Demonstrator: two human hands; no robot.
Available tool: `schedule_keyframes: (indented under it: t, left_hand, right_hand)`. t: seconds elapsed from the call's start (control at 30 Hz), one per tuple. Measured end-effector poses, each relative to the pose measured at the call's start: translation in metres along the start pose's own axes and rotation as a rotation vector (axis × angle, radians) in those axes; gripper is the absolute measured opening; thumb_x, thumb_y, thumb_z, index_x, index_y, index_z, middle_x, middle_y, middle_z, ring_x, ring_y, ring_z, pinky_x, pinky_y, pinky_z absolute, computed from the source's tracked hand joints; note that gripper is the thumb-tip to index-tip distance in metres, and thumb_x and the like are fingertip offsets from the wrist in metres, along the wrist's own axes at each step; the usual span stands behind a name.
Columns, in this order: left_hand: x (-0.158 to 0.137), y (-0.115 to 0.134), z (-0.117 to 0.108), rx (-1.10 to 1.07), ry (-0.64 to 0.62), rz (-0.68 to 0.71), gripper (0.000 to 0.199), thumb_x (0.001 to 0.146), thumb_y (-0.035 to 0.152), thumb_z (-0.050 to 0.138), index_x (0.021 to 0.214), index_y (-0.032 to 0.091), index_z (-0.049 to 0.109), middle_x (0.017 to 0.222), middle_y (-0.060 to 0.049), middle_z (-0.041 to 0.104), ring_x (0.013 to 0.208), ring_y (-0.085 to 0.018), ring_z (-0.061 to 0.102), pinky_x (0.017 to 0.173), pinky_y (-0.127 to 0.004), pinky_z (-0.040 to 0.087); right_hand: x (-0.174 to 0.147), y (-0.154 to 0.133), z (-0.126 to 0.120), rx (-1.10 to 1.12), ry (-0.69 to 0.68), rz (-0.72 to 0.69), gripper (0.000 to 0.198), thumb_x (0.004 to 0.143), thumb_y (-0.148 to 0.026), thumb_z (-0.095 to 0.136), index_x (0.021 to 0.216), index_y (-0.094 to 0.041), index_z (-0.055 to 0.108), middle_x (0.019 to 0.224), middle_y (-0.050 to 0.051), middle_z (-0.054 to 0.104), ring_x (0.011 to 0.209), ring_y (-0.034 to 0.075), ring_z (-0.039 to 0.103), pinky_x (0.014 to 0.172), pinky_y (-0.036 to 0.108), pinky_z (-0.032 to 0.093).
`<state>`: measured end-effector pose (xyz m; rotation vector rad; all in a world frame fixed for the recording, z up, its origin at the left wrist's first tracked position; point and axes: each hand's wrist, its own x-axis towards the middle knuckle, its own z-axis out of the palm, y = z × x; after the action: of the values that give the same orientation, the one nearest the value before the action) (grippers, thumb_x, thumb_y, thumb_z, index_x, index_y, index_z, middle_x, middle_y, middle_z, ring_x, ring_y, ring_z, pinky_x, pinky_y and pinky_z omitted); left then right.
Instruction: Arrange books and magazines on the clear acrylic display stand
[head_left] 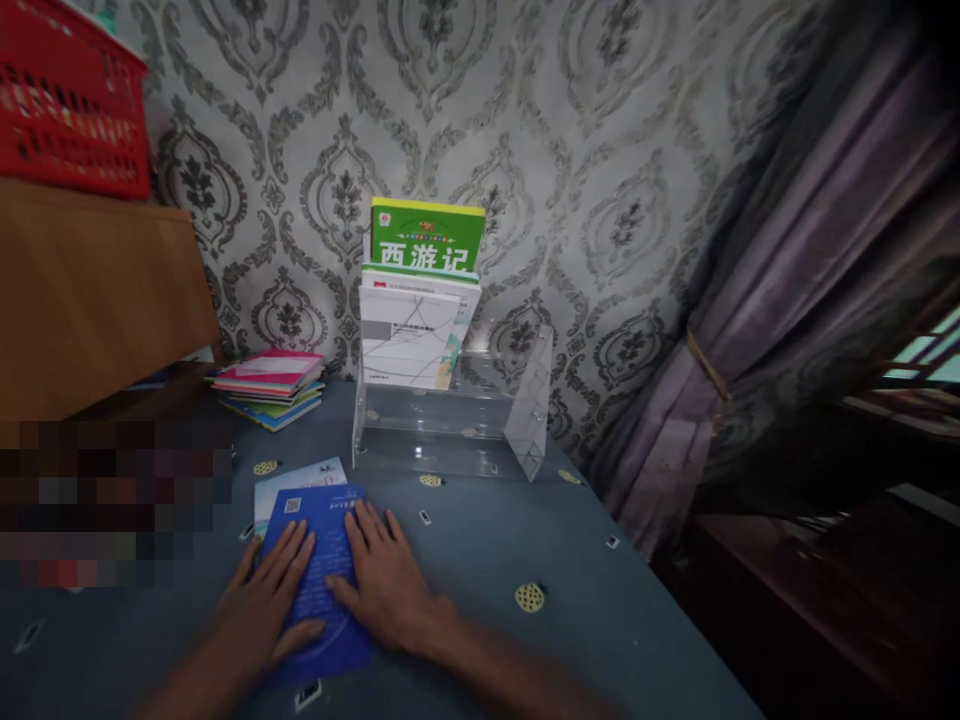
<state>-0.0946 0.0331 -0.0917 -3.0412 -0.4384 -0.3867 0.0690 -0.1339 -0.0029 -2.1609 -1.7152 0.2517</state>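
Observation:
A blue booklet (326, 600) with a small QR code lies flat on the table, partly covering a pale, light-blue book (315, 475). My left hand (266, 595) rests on the booklet's left side, fingers stretched out. Across its right edge lies my right hand (386, 575), also flat with the fingers apart. Beyond my hands stands a clear acrylic book rack (525, 400). In its left part several books stand upright: a white book (409, 340) in front and a green book (427, 235) at the back.
A stack of several books (274, 380) sits left of the rack. At the far left, a red plastic basket (75, 110) stands on a wooden cabinet (97, 290). A tied purple curtain (675, 440) hangs beyond the right edge of the blue patterned tablecloth (600, 640).

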Motion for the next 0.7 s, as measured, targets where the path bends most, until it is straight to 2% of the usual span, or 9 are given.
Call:
schedule_keyframes:
  t: [0.17, 0.3, 0.47, 0.6, 0.7]
  left_hand:
    - [-0.012, 0.026, -0.037, -0.033, -0.069, 0.012, 0.086, 0.091, 0.076, 0.035, 0.156, 0.019, 0.037, 0.162, -0.016, 0.034, 0.151, -0.034, 0.031, 0.121, -0.054, 0.023]
    - [-0.011, 0.030, -0.054, -0.087, -0.100, 0.001, 0.082, 0.094, 0.072, 0.034, 0.157, 0.020, 0.034, 0.161, -0.014, 0.038, 0.151, -0.031, 0.031, 0.122, -0.051, 0.022]
    - [0.008, 0.016, -0.065, -0.116, -0.111, -0.054, 0.068, 0.099, 0.061, 0.036, 0.153, 0.021, 0.042, 0.155, -0.015, 0.047, 0.143, -0.031, 0.041, 0.116, -0.050, 0.030]
    - [0.041, -0.003, -0.081, -0.100, -0.186, -0.167, 0.065, 0.099, 0.056, 0.040, 0.150, 0.016, 0.043, 0.157, -0.019, 0.042, 0.144, -0.034, 0.038, 0.112, -0.053, 0.033]
    - [0.062, -0.014, -0.090, -0.083, -0.208, -0.204, 0.060, 0.097, 0.055, 0.045, 0.144, 0.017, 0.048, 0.150, -0.019, 0.049, 0.138, -0.035, 0.044, 0.106, -0.051, 0.038]
  right_hand:
    - [0.003, -0.005, -0.004, -0.028, -0.031, 0.036, 0.072, 0.100, -0.049, 0.049, 0.155, -0.005, 0.033, 0.163, 0.022, 0.027, 0.154, 0.033, 0.021, 0.124, 0.056, 0.019]
    - [-0.003, -0.011, -0.008, -0.029, -0.079, 0.024, 0.066, 0.101, -0.044, 0.049, 0.156, -0.010, 0.035, 0.165, 0.019, 0.025, 0.154, 0.033, 0.018, 0.125, 0.056, 0.017]
    - [-0.023, -0.016, -0.012, 0.009, -0.134, -0.015, 0.059, 0.098, -0.043, 0.057, 0.153, -0.027, 0.043, 0.166, 0.012, 0.024, 0.154, 0.037, 0.019, 0.122, 0.064, 0.017]
    - [-0.031, -0.016, -0.013, 0.009, -0.179, -0.030, 0.058, 0.096, -0.042, 0.060, 0.151, -0.031, 0.046, 0.166, 0.012, 0.024, 0.153, 0.039, 0.018, 0.121, 0.065, 0.017]
    - [-0.033, -0.012, -0.010, 0.009, -0.187, -0.053, 0.060, 0.096, -0.045, 0.060, 0.152, -0.031, 0.045, 0.167, 0.012, 0.023, 0.154, 0.039, 0.018, 0.121, 0.066, 0.017]
